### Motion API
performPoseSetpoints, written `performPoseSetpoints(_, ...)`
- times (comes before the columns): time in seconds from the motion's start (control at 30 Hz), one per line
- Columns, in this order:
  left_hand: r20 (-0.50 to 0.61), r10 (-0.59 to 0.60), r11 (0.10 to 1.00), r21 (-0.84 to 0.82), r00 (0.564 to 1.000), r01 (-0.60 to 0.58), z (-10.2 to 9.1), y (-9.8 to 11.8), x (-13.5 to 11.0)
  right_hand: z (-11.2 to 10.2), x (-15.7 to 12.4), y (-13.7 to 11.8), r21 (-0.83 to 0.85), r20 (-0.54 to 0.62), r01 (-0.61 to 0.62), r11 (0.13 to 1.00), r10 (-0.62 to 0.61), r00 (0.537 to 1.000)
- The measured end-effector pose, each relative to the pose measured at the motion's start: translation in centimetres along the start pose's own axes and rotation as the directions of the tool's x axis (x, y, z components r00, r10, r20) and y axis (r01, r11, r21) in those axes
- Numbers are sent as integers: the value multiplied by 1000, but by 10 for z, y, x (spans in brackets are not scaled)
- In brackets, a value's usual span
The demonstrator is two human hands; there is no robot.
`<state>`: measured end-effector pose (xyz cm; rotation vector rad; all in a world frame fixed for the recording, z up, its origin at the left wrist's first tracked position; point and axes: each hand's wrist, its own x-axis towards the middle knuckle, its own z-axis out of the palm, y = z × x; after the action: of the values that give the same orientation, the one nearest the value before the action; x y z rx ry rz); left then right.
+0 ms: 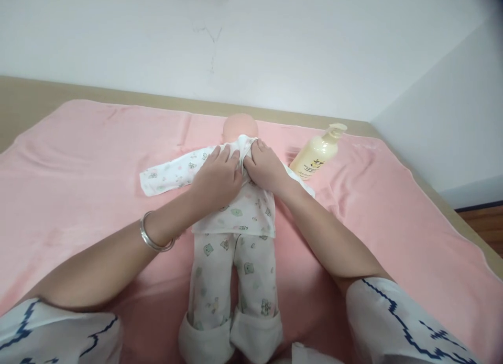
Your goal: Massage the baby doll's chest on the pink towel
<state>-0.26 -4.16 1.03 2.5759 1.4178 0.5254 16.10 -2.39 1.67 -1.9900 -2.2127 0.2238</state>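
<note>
A baby doll (pixel 240 127) lies on its back, dressed in a white printed top (pixel 251 209) and matching trousers (pixel 212 272) with turned-up cuffs. Both of my hands are at the top's neckline, below the doll's head. My left hand (pixel 222 175) rests over the chest with its fingers closed on the top's cloth. Beside it, my right hand (pixel 265 166) pinches the collar edge between thumb and fingers. One sleeve stretches out flat to the left; the other is partly hidden behind my right wrist. The doll's face is mostly covered by the raised collar.
A pale yellow pump bottle (pixel 316 154) leans at the right of the doll. The pink blanket (pixel 98 196) under everything has wrinkles near the bottle. A white wall (pixel 118 39) rises behind the tan table edge (pixel 129 95). Something white shows at the bottom edge.
</note>
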Motion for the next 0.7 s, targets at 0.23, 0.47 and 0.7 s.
performPoseSetpoints(0.23, 8, -155, 973, -171, 988, 154, 7, -24, 28, 7, -38, -25, -105, -72, 85, 991, -93, 993)
performPoseSetpoints(0.47, -83, -231, 957, -201, 969, 211, 25, -19, 21, 8, -12, -13, 74, -65, -60, 995, 65, 996)
performPoseSetpoints(0.7, -124, -188, 973, -157, 974, 168, 30, -26, 22, 13, -9, -11, 103, -94, -45, 994, 55, 994)
